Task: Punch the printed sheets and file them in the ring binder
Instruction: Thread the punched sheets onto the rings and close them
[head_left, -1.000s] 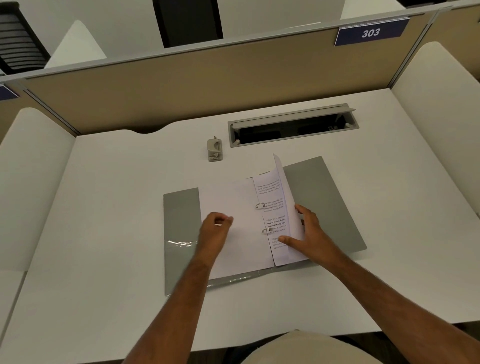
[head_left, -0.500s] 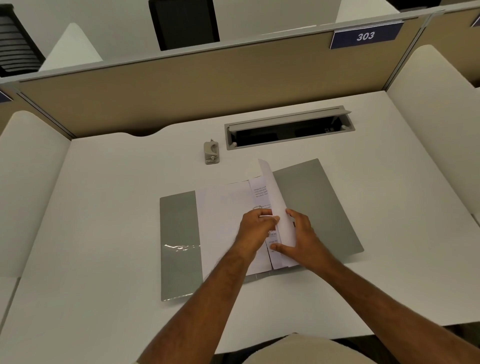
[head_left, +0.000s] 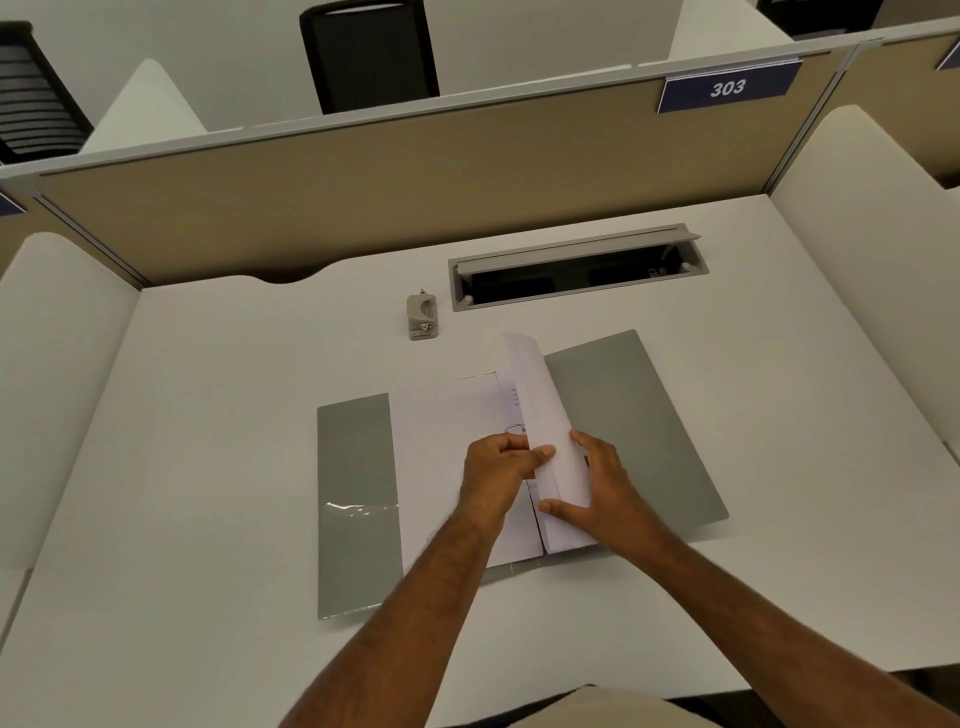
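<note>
A grey ring binder (head_left: 644, 426) lies open on the white desk. White printed sheets (head_left: 447, 431) lie on its left half, and another sheet (head_left: 545, 415) stands curled up over the middle. One metal ring (head_left: 514, 428) shows just above my left hand; the other ring is hidden. My left hand (head_left: 498, 470) has curled fingers at the rings, its thumb pressed on the standing sheet. My right hand (head_left: 597, 493) holds that sheet from the right, thumb on its lower edge. A small grey hole punch (head_left: 422, 317) sits behind the binder.
A grey cable tray (head_left: 576, 267) with its lid raised is set into the desk at the back right. A beige partition with a sign "303" (head_left: 727, 87) closes the far side. White side panels (head_left: 872, 249) flank the desk.
My left hand has moved right from the flat sheets to the rings and the standing sheet. The sheet has curled up further, hiding its print. My right hand has stayed at the sheet.
</note>
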